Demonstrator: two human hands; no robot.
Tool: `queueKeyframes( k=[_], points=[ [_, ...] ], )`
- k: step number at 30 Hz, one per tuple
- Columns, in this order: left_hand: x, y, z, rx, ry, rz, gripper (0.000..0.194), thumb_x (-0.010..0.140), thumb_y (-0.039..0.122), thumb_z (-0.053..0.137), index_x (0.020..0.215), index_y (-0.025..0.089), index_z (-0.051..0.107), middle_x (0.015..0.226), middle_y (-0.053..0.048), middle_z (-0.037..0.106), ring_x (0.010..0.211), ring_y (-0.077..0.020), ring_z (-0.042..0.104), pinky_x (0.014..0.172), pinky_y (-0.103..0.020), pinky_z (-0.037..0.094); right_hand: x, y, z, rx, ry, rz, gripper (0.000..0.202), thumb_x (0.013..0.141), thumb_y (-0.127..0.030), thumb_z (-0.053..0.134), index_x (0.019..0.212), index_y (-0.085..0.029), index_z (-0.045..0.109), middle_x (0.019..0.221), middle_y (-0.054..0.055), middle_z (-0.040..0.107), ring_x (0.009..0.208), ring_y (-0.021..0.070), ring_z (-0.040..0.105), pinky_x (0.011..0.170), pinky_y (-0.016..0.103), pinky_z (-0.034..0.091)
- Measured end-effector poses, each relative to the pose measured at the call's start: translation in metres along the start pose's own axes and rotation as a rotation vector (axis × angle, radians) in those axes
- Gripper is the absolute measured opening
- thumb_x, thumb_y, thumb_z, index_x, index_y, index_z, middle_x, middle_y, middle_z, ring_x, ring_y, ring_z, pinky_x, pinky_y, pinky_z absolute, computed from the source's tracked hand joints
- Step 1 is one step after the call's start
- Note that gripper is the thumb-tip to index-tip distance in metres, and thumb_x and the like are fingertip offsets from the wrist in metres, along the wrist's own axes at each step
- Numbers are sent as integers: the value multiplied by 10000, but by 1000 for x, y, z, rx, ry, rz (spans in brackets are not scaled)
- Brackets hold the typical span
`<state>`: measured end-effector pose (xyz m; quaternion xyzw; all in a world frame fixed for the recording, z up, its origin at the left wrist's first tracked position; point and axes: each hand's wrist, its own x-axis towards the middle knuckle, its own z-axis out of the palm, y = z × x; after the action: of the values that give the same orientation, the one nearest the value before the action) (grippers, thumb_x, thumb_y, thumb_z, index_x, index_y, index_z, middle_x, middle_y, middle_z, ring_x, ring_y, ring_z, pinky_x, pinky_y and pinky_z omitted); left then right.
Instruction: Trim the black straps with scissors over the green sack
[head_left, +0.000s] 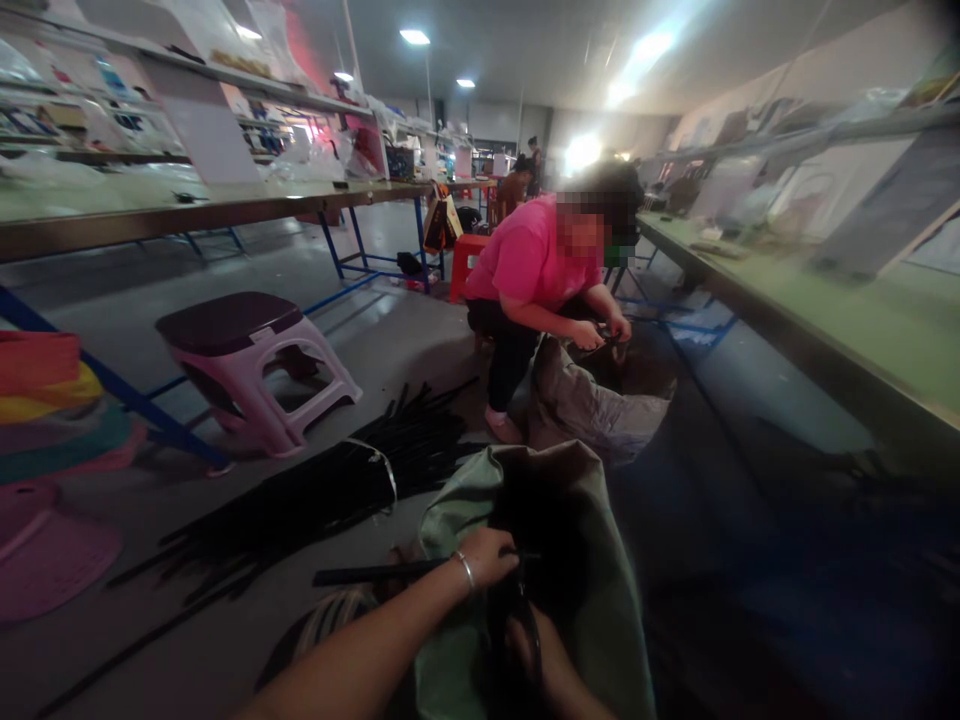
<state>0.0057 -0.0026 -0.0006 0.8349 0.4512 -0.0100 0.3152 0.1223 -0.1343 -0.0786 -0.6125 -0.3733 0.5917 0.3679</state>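
Observation:
My left hand [487, 557], with a bracelet at the wrist, is closed round a black strip [375, 575] that sticks out to the left. Just below it, my right hand [541, 645] grips scissors [534, 640] with a dark looped handle. The blades point up towards the strip's end near my left fingers; whether they touch it is too dark to tell. Both hands are over the mouth of a green woven sack [615, 560], whose inside is dark. A tied bundle of long black strips [300, 510] lies on the floor to the left.
Ahead sits a person in a pink top [525, 250], both hands over a grey sack [600, 400]. A purple stool [255, 360] and stacked colourful stools or basins [52, 410] stand left. Long workbenches [225, 208] flank both sides, with blue legs.

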Motion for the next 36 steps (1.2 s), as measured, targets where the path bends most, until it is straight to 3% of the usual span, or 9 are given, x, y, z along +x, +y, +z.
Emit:
queueKeyframes(
  k=[7, 15, 21, 36],
  points=[
    [0, 0, 1, -11, 0, 22, 301, 789, 365, 499, 991, 253, 693, 974, -14, 712, 921, -198, 638, 771, -269, 460, -3, 1, 2, 53, 48, 9, 569, 656, -692, 578, 822, -149, 614, 606, 17, 548, 535, 131, 446, 502, 256, 374],
    [3, -2, -2, 3, -4, 17, 313, 803, 379, 490, 998, 251, 699, 974, -24, 711, 924, -207, 639, 764, -273, 462, -1, 2, -4, -12, 78, -116, 556, 688, -656, 566, 807, -121, 659, 706, 69, 630, 670, 186, 529, 623, 289, 447],
    [3, -8, -8, 4, 10, 5, 304, 793, 380, 502, 986, 255, 700, 984, -23, 707, 937, -206, 632, 787, -281, 461, -1, -6, -3, 9, 121, -2, 576, 686, -656, 567, 788, -98, 667, 692, 83, 627, 633, 183, 525, 574, 278, 439],
    [4, -9, -11, 28, -5, -9, 299, 791, 372, 504, 976, 248, 704, 971, -26, 707, 930, -200, 629, 794, -279, 466, -2, -1, 3, 87, 151, -12, 560, 675, -650, 591, 726, -97, 659, 614, 63, 578, 570, 149, 486, 521, 257, 409]
  ],
)
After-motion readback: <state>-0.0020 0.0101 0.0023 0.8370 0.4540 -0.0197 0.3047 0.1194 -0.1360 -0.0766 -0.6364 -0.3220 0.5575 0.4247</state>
